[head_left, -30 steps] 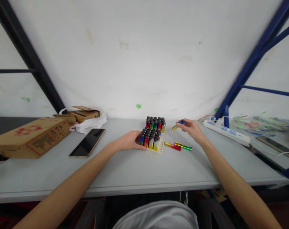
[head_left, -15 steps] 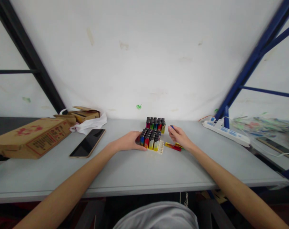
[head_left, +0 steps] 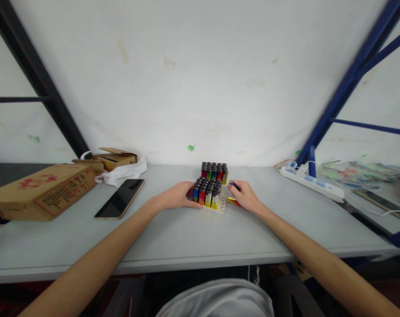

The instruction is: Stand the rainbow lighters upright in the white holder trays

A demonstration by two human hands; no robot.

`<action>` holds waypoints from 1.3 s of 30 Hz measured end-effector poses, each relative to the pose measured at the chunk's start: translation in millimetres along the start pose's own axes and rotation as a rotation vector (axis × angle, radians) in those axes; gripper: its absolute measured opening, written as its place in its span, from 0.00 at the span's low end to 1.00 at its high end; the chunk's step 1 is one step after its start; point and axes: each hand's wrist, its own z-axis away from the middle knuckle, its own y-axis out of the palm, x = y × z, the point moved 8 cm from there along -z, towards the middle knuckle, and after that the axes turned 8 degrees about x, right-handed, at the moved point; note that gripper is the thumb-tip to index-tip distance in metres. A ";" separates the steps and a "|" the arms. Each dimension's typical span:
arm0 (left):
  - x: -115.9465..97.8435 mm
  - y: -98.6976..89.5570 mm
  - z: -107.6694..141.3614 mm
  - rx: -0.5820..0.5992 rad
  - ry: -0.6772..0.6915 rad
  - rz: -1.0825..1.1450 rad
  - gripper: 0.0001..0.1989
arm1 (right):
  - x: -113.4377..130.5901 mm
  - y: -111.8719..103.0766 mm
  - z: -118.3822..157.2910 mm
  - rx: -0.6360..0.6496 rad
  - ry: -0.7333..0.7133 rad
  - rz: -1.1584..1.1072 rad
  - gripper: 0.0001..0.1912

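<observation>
Upright lighters (head_left: 208,197) in several colours with black tops fill most of a white tray (head_left: 221,204), whose right-hand column of holes shows bare. My left hand (head_left: 179,195) is closed around the left side of this group, thumb along the front. In my right hand (head_left: 247,195), just right of the tray, a dark blue lighter (head_left: 235,186) is pinched between the fingers. Beneath that hand a yellow and red lighter (head_left: 232,201) lies flat, partly covered. A second block of upright lighters (head_left: 215,171) stands right behind the first.
A phone (head_left: 120,199) lies to the left, beside a cardboard box (head_left: 43,189). Behind it are a smaller open carton (head_left: 116,159) and a white plastic bag (head_left: 125,171). A power strip (head_left: 310,180) with cables lies at the right by a blue frame post (head_left: 312,160).
My right hand has moved slightly left and down toward the tray with the blue lighter, now covering more of the loose lighters. The left hand has kept its hold.
</observation>
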 end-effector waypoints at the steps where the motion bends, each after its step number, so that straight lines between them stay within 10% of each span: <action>1: 0.0 -0.3 0.1 -0.003 -0.002 0.002 0.31 | 0.7 0.6 0.0 0.009 -0.002 0.004 0.19; 39: -0.6 -1.0 0.5 -0.003 -0.011 -0.010 0.31 | 16.4 -1.1 -2.1 0.256 -0.203 0.217 0.20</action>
